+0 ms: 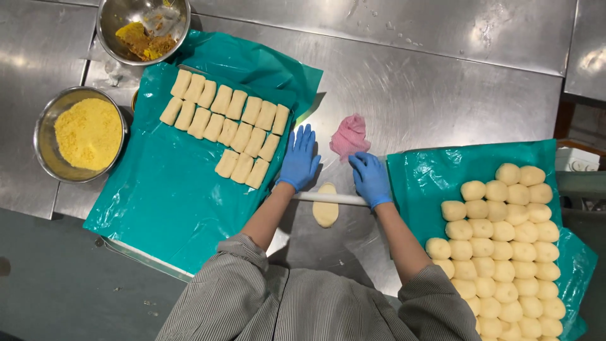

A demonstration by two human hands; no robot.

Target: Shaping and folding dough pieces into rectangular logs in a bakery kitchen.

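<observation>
On a steel worktable, seen from above, a person in a grey striped top rolls out a small piece of dough. At the centre lies a thin white rolling pin, set crosswise over a pale oval of flattened dough. All places below are given from this rolling pin.

Both hands wear blue gloves. The left hand rests on the pin's left end, palm down, fingers spread wide and flat, gripping nothing. The right hand rests on the pin's right end, also palm down with fingers open and slightly curved; it presses on the pin rather than closing round it.

Just beyond the pin, close to the right hand's fingertips, sits a crumpled pink cloth, possibly a net or wipe. Left of the pin, a teal plastic sheet carries rows of folded rectangular dough parcels. Right of the pin, a second teal sheet holds many round dough balls packed closely together. Far left of the pin stands a metal bowl of yellow crumbs, and beyond it, at the upper left, another metal bowl with yellow-brown filling
</observation>
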